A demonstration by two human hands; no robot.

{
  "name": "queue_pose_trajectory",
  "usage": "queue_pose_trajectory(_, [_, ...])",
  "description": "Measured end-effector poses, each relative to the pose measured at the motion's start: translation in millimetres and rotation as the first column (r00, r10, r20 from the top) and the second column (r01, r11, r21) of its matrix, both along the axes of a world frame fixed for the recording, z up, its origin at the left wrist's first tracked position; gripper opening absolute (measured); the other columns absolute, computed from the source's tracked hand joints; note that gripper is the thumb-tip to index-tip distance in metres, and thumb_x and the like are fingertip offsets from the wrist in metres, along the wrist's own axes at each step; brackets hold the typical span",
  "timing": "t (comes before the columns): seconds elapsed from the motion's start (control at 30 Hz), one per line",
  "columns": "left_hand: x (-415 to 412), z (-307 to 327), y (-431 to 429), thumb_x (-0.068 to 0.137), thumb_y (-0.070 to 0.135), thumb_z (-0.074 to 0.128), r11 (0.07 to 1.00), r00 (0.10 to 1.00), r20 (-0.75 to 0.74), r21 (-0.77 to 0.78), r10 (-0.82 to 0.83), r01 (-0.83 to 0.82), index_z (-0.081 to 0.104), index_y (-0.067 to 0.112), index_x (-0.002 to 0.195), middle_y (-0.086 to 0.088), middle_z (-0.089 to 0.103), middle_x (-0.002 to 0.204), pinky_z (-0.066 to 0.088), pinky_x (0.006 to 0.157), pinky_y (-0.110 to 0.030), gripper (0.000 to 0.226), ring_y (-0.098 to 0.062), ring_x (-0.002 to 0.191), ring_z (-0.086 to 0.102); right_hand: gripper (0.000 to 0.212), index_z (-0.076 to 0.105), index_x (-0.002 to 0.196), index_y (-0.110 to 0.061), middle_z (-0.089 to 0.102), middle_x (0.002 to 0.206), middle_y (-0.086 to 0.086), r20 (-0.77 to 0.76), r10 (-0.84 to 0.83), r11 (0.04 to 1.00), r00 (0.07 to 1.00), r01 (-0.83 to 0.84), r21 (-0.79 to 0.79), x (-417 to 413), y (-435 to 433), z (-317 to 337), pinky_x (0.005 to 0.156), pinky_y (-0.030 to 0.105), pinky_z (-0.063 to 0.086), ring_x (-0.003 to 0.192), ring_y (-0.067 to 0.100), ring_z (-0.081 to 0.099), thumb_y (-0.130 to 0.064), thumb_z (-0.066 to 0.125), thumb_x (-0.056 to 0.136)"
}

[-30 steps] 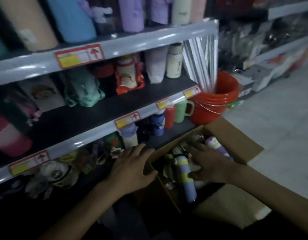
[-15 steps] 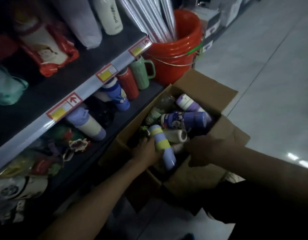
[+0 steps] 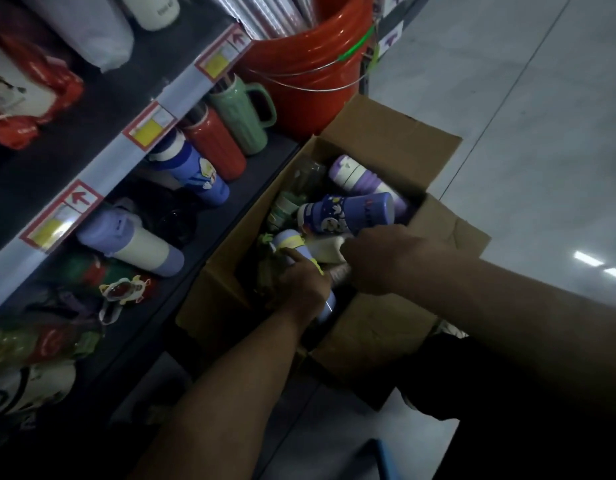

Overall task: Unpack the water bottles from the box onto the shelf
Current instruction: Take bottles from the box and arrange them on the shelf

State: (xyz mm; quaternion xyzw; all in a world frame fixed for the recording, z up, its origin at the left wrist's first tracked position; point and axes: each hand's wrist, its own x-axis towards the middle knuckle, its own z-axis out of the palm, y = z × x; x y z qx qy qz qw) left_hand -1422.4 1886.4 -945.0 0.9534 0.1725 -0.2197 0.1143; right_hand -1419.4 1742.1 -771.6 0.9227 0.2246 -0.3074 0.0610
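An open cardboard box [image 3: 386, 140] stands on the floor against the bottom shelf [image 3: 230, 216], holding several water bottles. My left hand [image 3: 304, 282] is inside the box and grips a light blue bottle with yellow bands [image 3: 289, 242]. My right hand [image 3: 389, 258] reaches in beside it, its fingers curled on a cream bottle [image 3: 325, 249]; how firmly it holds is hard to tell. Above them lie a dark blue cartoon bottle [image 3: 348, 211] and a lilac and white bottle [image 3: 351, 171].
On the bottom shelf stand a lilac and cream bottle [image 3: 133, 245], a blue bottle [image 3: 192, 171], a red bottle [image 3: 216, 145] and a green mug [image 3: 244, 112]. A red bucket [image 3: 310, 64] with long rolls sits behind the box. Grey tiled floor [image 3: 524, 116] lies to the right.
My view has tilted down toward the box. My left hand left the box's edge, went inside and took hold of the blue and yellow bottle. My right hand shifted onto the cream bottle.
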Motion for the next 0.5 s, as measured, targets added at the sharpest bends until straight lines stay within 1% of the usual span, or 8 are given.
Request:
queue_pose_trajectory(0.07, [0, -2, -2, 0.091, 0.04, 0.062, 0.998, 1.0, 0.005, -0.064, 0.007, -0.007, 0.02, -0.001, 0.157, -0.033, 0.05, 0.141, 0.043, 0.105, -0.051, 0.088, -0.049, 0.127, 0.052, 0.044, 0.053, 0.138, -0.014, 0.06, 0.132, 0.007, -0.034, -0.002, 1.0, 0.999, 0.002, -0.003, -4, -1, -5, 0.083, 0.033, 0.045, 0.12, 0.027, 0.06, -0.034, 0.056, 0.099])
queue_pose_trajectory(0.13, [5, -7, -5, 0.094, 0.04, 0.059, 1.0, 1.0, 0.006, 0.011, 0.008, -0.008, 0.013, -0.005, 0.157, -0.028, 0.055, 0.138, 0.044, 0.102, -0.047, 0.09, -0.044, 0.124, 0.056, 0.042, 0.055, 0.137, -0.015, 0.06, 0.133, 0.008, -0.045, 0.004, 1.0, 0.999, -0.004, 0.001, -9, -2, -8, 0.085, 0.031, 0.047, 0.12, 0.026, 0.061, -0.033, 0.057, 0.099])
queue_pose_trajectory(0.2, [11, -10, -10, 0.098, 0.042, 0.052, 0.995, 1.0, 0.015, 0.098, 0.004, -0.006, 0.0, -0.015, 0.154, -0.023, 0.063, 0.128, 0.048, 0.093, -0.041, 0.095, -0.035, 0.112, 0.064, 0.036, 0.059, 0.133, -0.018, 0.061, 0.134, 0.006, -0.061, 0.019, 1.0, 0.998, -0.019, -0.005, -14, -4, -11, 0.089, 0.033, 0.049, 0.12, 0.025, 0.061, -0.032, 0.056, 0.1])
queue_pose_trajectory(0.23, [13, -15, -10, 0.099, 0.041, 0.05, 0.993, 1.0, 0.028, 0.12, -0.01, 0.007, 0.0, -0.018, 0.152, -0.021, 0.064, 0.125, 0.049, 0.091, -0.04, 0.094, -0.033, 0.11, 0.065, 0.036, 0.059, 0.133, -0.019, 0.06, 0.135, 0.006, -0.069, 0.029, 1.0, 0.997, -0.03, -0.006, -16, -4, -11, 0.09, 0.034, 0.05, 0.12, 0.025, 0.061, -0.032, 0.055, 0.101])
queue_pose_trajectory(0.3, [17, -18, -11, 0.098, 0.039, 0.054, 0.992, 1.0, 0.005, 0.123, -0.016, 0.016, 0.005, -0.018, 0.152, -0.02, 0.063, 0.129, 0.05, 0.092, -0.039, 0.093, -0.032, 0.114, 0.065, 0.037, 0.057, 0.136, -0.019, 0.058, 0.138, 0.007, -0.088, 0.049, 0.999, 0.995, -0.049, -0.002, -18, -5, -11, 0.091, 0.035, 0.049, 0.122, 0.026, 0.06, -0.032, 0.053, 0.101])
queue_pose_trajectory(0.4, [27, -18, -16, 0.093, 0.048, 0.063, 0.99, 0.999, 0.029, 0.137, 0.019, -0.022, -0.013, -0.02, 0.148, -0.013, 0.064, 0.131, 0.052, 0.088, -0.033, 0.116, -0.023, 0.112, 0.067, 0.039, 0.056, 0.136, -0.021, 0.06, 0.135, 0.005, -0.094, 0.063, 0.998, 0.994, -0.063, 0.001, -19, -6, -12, 0.094, 0.036, 0.051, 0.121, 0.025, 0.061, -0.034, 0.055, 0.1])
queue_pose_trajectory(0.47, [31, -30, -19, 0.092, 0.049, 0.064, 0.99, 0.997, 0.014, 0.121, 0.073, -0.074, -0.016, -0.018, 0.149, -0.013, 0.066, 0.128, 0.053, 0.086, -0.034, 0.119, -0.022, 0.108, 0.069, 0.04, 0.055, 0.138, -0.021, 0.061, 0.133, 0.004, -0.089, 0.072, 0.997, 0.993, -0.072, 0.004, -19, -6, -14, 0.095, 0.037, 0.053, 0.119, 0.024, 0.062, -0.033, 0.056, 0.099])
queue_pose_trajectory(0.5, [31, -42, -16, 0.091, 0.048, 0.064, 0.989, 0.992, 0.064, 0.095, 0.111, -0.117, -0.017, -0.016, 0.15, -0.015, 0.066, 0.125, 0.053, 0.085, -0.036, 0.118, -0.024, 0.105, 0.069, 0.04, 0.055, 0.138, -0.021, 0.062, 0.132, 0.004, -0.09, 0.073, 0.997, 0.993, -0.073, 0.006, -20, -6, -14, 0.094, 0.037, 0.054, 0.118, 0.024, 0.062, -0.033, 0.056, 0.099])
